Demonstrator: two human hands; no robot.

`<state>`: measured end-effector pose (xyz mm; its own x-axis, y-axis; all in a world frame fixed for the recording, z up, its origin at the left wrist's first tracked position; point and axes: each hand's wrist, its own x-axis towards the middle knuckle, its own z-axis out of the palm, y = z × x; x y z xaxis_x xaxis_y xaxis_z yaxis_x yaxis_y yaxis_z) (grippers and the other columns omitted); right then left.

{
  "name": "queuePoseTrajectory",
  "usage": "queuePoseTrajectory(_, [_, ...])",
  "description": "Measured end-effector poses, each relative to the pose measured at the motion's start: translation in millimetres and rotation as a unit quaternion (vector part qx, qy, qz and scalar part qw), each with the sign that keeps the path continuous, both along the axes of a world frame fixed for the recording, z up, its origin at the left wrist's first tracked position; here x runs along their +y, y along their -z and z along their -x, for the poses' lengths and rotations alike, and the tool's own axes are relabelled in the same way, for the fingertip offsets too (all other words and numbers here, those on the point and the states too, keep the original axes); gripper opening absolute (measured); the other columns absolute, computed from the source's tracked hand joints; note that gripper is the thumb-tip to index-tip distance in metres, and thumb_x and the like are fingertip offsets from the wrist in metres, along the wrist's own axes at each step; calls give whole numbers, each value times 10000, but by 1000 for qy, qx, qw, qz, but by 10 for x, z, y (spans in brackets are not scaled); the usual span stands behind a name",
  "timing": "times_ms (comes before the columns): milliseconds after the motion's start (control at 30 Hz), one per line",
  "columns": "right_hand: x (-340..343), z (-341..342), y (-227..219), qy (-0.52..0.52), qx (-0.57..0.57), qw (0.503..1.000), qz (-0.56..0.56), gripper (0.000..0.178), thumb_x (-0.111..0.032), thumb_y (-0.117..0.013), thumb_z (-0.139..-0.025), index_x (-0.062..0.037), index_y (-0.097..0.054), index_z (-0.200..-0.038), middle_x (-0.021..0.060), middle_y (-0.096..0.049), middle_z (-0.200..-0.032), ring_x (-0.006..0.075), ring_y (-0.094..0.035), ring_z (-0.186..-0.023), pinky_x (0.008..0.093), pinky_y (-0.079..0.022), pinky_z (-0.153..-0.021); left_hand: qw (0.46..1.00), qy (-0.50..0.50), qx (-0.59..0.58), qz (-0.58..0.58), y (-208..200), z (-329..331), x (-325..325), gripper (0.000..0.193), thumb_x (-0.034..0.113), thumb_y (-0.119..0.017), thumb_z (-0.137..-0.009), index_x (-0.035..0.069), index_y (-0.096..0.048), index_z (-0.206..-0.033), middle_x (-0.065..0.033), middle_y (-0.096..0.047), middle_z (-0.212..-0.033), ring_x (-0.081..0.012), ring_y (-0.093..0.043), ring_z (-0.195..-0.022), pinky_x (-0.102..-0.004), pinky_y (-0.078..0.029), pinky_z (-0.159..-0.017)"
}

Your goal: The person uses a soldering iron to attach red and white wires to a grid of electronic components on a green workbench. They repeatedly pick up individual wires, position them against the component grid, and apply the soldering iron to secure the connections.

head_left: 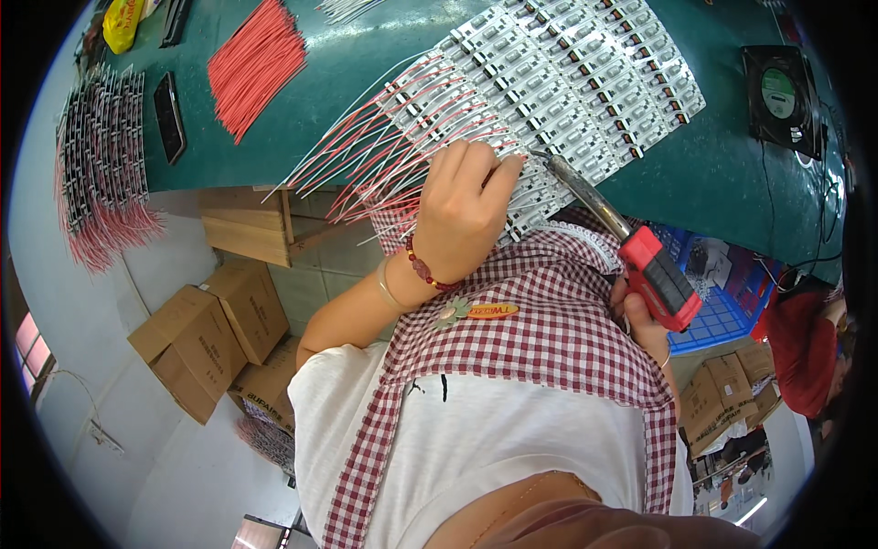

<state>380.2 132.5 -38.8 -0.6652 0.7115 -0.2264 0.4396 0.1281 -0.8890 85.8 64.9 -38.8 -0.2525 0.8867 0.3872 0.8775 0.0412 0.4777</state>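
Observation:
A panel of white circuit boards [567,82] lies on the green table, slanted toward me. Loose red and white wires [366,151] trail off its left side and hang past the table edge. My left hand [466,206] is over the panel's near part, fingers pinched together; what is between them is hidden. My right hand [640,320] grips the red and black handle of a soldering iron [654,274]. The iron's metal shaft slants up to the left, and its tip is close beside my left fingertips at the boards.
Left on the table are a bundle of red wires [257,64], a phone [169,117] and wired boards [105,137] draping over the edge. A black device [780,99] with cables sits right. Below are cardboard boxes [197,348], a blue basket [718,316] and a person's red sleeve [805,357].

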Motion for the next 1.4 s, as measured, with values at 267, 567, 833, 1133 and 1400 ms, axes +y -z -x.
queuePoseTrajectory(267, [-43, -39, 4, 7, -38, 999, 0, 234, -238, -725, -818, -30, -686, -917, 83, -659, -820, 240, -647, -690, 327, -494, -608, 1000, -8, 7, 4, -3, -17, 29, 182, -41, -715, -710, 36, -666, -868, -57, -450, -725, -223, -488, -676, -340, -415, -600])
queuePoseTrajectory(567, [-33, 42, -115, 88, 56, 986, 133, 341, -347, -735, -842, -14, -680, -888, 41, -642, -721, 148, -613, -657, 274, -482, -607, 1000, -2, -3, 30, -78, 27, -4, 150, -5, -706, -730, 46, -662, -863, -62, -478, -735, -244, -510, -698, -358, -409, -628])
queuePoseTrajectory(833, [-30, 39, -140, 138, 88, 972, 170, 448, -436, -718, -845, 2, -647, -911, 35, -594, -709, 121, -544, -615, 255, -426, -555, 962, -154, 54, 221, -709, 573, -701, 93, 1, -705, -756, 46, -667, -827, -100, -536, -753, -282, -548, -697, -384, -436, -616])
queuePoseTrajectory(1133, [-65, 78, -168, 101, 91, 969, 205, 479, -442, -696, -866, -12, -604, -1055, 25, -575, -733, 103, -516, -624, 250, -411, -555, 999, -4, -32, -4, -191, -20, -108, 254, -51, -701, -633, 52, -704, -865, -51, -540, -750, -210, -527, -710, -303, -423, -589])
queuePoseTrajectory(1400, [-188, -65, -58, 117, 61, 968, 212, 332, -341, -704, -876, -16, -652, -919, 28, -621, -769, 122, -575, -667, 273, -466, -602, 999, -24, -20, 7, 37, -125, -27, 197, -40, -726, -683, 45, -701, -860, -46, -504, -726, -207, -506, -686, -322, -419, -572])
